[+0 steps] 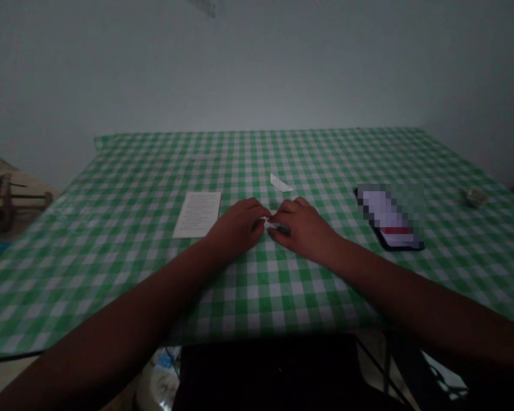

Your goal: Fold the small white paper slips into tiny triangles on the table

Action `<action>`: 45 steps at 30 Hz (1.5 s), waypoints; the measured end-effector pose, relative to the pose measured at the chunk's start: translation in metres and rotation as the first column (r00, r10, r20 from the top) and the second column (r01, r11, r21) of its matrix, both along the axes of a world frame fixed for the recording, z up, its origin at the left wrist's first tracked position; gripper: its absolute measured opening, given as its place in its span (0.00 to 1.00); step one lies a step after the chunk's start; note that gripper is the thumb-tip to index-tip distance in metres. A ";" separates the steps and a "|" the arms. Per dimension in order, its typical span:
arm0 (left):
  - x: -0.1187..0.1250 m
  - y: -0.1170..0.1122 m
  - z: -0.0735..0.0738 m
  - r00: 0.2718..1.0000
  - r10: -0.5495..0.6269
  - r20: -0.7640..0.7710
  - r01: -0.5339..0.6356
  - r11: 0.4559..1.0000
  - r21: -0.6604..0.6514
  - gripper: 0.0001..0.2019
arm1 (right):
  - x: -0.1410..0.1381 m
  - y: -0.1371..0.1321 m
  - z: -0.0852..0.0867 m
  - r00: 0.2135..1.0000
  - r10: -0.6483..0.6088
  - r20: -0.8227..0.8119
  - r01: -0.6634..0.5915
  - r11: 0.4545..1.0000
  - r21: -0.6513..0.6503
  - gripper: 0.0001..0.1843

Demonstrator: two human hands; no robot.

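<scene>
My left hand (239, 225) and my right hand (302, 227) meet at the middle of a table covered with a green and white checked cloth (124, 188). Both hands have their fingers curled and pinched on a small white folded piece of paper (270, 224) held between them, just above the cloth. Most of that paper is hidden by the fingers. A white printed sheet (197, 213) lies just left of my left hand. A small white paper scrap (280, 182) lies beyond my hands.
A phone (389, 220) with a lit screen lies to the right of my right hand. A small crumpled object (475, 197) sits near the table's right edge. A plain wall stands behind the table. Wooden furniture (4, 197) shows at far left.
</scene>
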State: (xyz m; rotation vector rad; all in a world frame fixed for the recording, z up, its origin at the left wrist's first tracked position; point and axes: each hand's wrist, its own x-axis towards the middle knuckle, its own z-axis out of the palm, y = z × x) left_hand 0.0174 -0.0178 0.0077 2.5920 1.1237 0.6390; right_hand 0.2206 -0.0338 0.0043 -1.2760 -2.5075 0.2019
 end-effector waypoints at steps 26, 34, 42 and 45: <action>-0.018 0.016 -0.002 0.965 -0.241 -0.106 0.230 0.967 -0.107 0.16 | 0.023 0.021 -0.002 0.949 0.228 -0.216 -0.225 0.974 0.038 0.21; -0.018 0.010 0.012 0.958 -0.200 -0.206 0.189 0.979 -0.070 0.13 | 0.022 0.017 0.009 0.964 0.256 -0.068 -0.258 0.966 -0.017 0.12; -0.021 0.010 0.009 0.951 -0.302 -0.063 0.288 0.942 -0.174 0.12 | 0.020 0.009 0.015 0.967 0.254 -0.026 -0.255 0.966 -0.050 0.07; -0.022 0.011 0.006 0.952 -0.304 -0.036 0.292 0.936 -0.197 0.12 | 0.020 0.008 0.015 0.959 0.276 -0.056 -0.279 0.960 -0.039 0.11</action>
